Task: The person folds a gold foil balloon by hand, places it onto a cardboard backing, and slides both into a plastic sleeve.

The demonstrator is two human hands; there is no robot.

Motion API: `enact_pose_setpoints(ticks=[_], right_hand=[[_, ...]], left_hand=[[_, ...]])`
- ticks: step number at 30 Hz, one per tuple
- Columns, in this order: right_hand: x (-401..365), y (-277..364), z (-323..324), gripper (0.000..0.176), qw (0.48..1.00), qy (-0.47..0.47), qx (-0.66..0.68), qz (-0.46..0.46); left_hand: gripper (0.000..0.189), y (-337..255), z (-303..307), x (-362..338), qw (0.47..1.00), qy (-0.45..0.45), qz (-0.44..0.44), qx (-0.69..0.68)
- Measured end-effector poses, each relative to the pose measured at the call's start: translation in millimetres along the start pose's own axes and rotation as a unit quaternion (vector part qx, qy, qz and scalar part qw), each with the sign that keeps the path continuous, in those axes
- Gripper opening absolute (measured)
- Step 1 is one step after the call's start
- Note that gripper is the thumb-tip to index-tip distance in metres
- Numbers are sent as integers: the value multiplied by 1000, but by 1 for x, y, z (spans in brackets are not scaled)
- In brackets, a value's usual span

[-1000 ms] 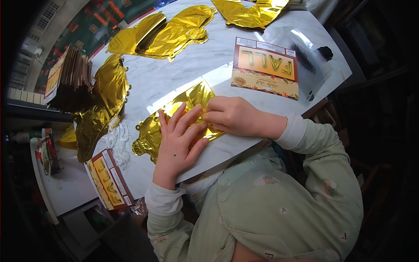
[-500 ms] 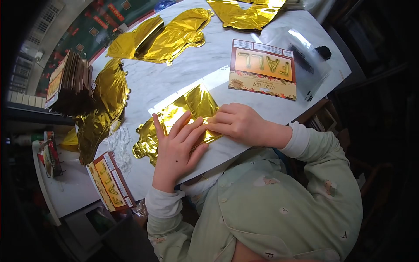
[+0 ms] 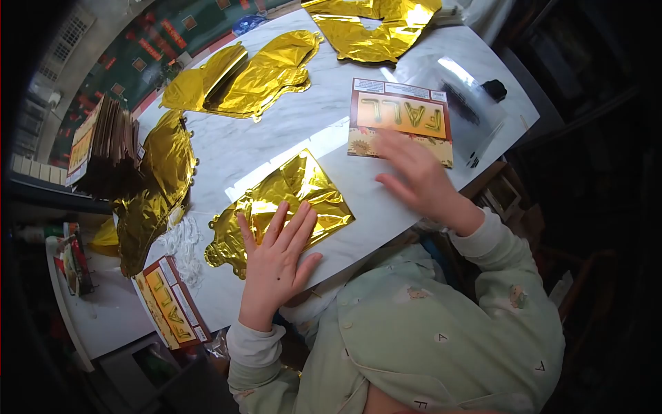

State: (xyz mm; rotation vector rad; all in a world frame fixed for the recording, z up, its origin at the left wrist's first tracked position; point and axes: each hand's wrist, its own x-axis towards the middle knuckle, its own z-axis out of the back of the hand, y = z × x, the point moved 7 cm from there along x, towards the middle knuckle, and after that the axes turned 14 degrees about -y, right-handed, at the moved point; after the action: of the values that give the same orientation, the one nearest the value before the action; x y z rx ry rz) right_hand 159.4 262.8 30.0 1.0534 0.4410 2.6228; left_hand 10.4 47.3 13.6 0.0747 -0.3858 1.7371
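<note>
A folded gold foil balloon (image 3: 310, 196) lies on the marbled white table. My left hand (image 3: 277, 265) rests flat on it, fingers spread. My right hand (image 3: 424, 183) is held off to the right with nothing in it. Its thumb stands apart and its stretched fingers are blurred by motion. They overlap the lower edge of a printed card (image 3: 400, 114) that reads FALL and shows balloon letters.
More gold foil balloons lie at the back (image 3: 265, 79), far edge (image 3: 383, 34) and left (image 3: 162, 176). A stack of cards (image 3: 110, 141) stands at left. White string (image 3: 183, 241) and another FALL card (image 3: 172, 303) sit near the left edge. Clear plastic (image 3: 476, 103) lies right.
My right hand has let go of the foil and moved right, to the FALL card. My left hand stays flat on the foil. The whole view has shifted slightly.
</note>
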Motion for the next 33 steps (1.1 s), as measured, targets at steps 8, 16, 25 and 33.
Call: enact_pose_setpoints(ticks=[8,16,25,33], right_hand=[[-53,18,47,71,991,126,-33,-19],[-15,27,96,29,999,-7,-31,43],[21,14,2,33,968,182,72,155],[17,48,-80,70,952,244,124,140]], left_hand=[[66,5,-4,-4,999,-17,15,-25],[67,6,-5,-6,999,-28,7,-32],[57,8,-8,-10,998,-46,-4,-31],[63,9,-3,-9,997,-68,-1,-43]])
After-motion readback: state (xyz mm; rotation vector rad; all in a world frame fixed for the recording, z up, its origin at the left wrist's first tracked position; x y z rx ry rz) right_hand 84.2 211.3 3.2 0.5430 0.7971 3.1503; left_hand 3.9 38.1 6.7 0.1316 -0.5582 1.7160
